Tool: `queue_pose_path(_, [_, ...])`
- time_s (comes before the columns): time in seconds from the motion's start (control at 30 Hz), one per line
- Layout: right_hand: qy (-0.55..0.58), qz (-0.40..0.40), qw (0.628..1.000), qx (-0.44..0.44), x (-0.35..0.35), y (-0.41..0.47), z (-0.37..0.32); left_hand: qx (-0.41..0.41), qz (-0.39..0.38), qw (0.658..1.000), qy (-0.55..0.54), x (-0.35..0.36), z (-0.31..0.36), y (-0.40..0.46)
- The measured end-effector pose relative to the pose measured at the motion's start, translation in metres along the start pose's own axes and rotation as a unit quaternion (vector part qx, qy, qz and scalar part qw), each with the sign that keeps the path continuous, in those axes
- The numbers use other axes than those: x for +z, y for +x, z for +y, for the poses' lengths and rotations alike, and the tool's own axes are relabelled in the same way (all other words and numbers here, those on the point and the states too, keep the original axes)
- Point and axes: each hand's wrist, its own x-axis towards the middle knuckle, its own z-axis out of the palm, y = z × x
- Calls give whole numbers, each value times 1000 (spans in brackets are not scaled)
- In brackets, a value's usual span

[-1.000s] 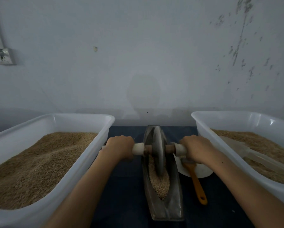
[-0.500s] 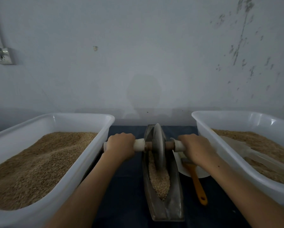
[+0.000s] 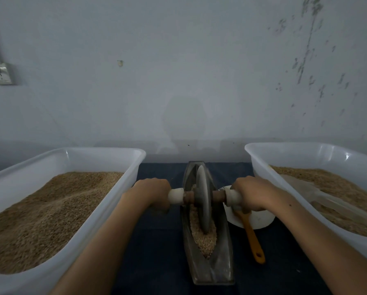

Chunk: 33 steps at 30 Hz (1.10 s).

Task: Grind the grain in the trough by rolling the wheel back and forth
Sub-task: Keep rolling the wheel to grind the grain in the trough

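A grey stone wheel stands upright in the narrow metal trough at the middle of the dark cloth. Its rim sits in the tan grain heaped in the near half of the trough. A wooden axle with white end sleeves runs through the wheel. My left hand grips the left end of the axle from above. My right hand grips the right end the same way. Both forearms reach forward on either side of the trough.
A white tub full of grain stands close on the left. A second tub on the right holds grain and a clear scoop. A white dish and an orange-handled brush lie right of the trough. A wall rises behind.
The wheel rolled a little away from me, then came back toward me along the trough. Both hands kept their grip on the axle throughout.
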Motion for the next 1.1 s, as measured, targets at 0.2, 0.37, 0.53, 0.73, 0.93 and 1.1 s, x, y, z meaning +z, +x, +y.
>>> queue_pose_path(0.2, [0,56,998,12,4,2,-3,-2,45,999,6,3,-1,3])
queue_pose_path(0.37, [-9,211,977,20,15,3,-10,-10,181,983,26,14,0,6])
queue_pose_path(0.53, [-20,253,967,15,17,1,-12,-16,203,979,20,18,-1,6])
queue_pose_path(0.73, [-31,97,995,12,2,-1,-7,-2,37,999,-2,5,-3,2])
queue_pose_path(0.93, [-15,16,1000,0,-1,-1,-3,1,-55,998,-34,-1,-3,0])
queue_pose_path(1.1, [-5,98,995,3,7,4,-3,-8,44,999,-1,2,-1,1])
